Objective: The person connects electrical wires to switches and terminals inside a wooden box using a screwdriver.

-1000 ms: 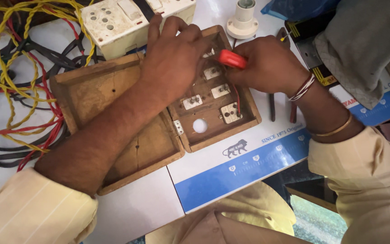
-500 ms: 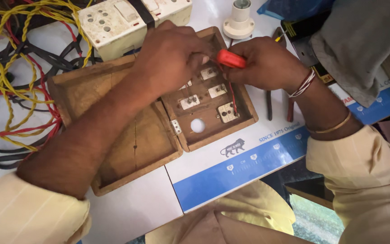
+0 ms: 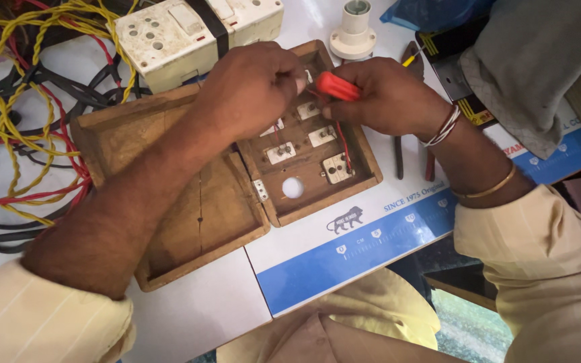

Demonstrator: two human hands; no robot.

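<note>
Open wooden switch box (image 3: 169, 168) lies on the white counter (image 3: 196, 309), its hinged lid panel (image 3: 307, 158) folded out flat to the right, inner face up. On that panel: several small white switch backs (image 3: 280, 152) with metal terminals, a round hole (image 3: 292, 187) near the front edge, thin red wire (image 3: 343, 141) running across. Left hand (image 3: 253, 87) reaches over the box from the left, fingers curled down onto the upper part of the panel, pinched around something small there; what exactly it pinches is hidden under the fingers. Right hand (image 3: 388, 94) comes in from the right, closed around the red handle of a screwdriver (image 3: 335, 87), shaft pointing toward the left hand's fingertips; tip not visible. Thread bands and a gold bangle (image 3: 485, 190) on the right wrist. Just behind the box, a dirty white socket-and-switch unit (image 3: 193, 33) with a black band across it. To its right, a white lamp holder (image 3: 354, 30), upright. Far left, a tangle of yellow, red and black wires (image 3: 21, 114) spreading under and beside the box. Pliers (image 3: 411, 144) lie on the counter just right of the panel, partly under the right wrist. Grey cloth (image 3: 539, 74) bunched at upper right. Blue-and-white printed sheet (image 3: 371, 249) under the panel's front edge.
</note>
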